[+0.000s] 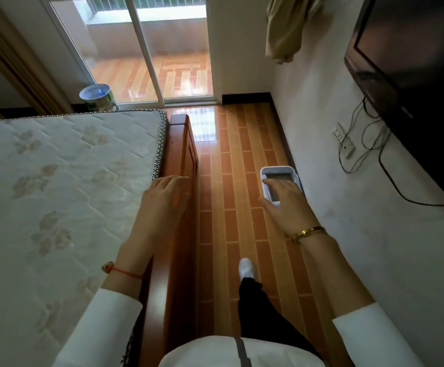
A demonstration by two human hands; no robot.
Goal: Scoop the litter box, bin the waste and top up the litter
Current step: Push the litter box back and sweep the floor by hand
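Bare mattress (57, 181) fills the left, its wooden bed frame (181, 160) running alongside the tiled floor (231, 165). Both arms stretch forward, palms down. Left hand (165, 197) hangs over the frame's edge, fingers loosely bent, holding nothing. Right hand (284, 202) spreads wide, empty, in front of the litter box (279, 172), which sits on the floor just beside the wall (348, 207).

Bare mattress (57, 176) left, television (414, 62) on right wall.

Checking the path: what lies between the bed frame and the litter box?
Only bare floor between bed frame and litter box, in the head view.
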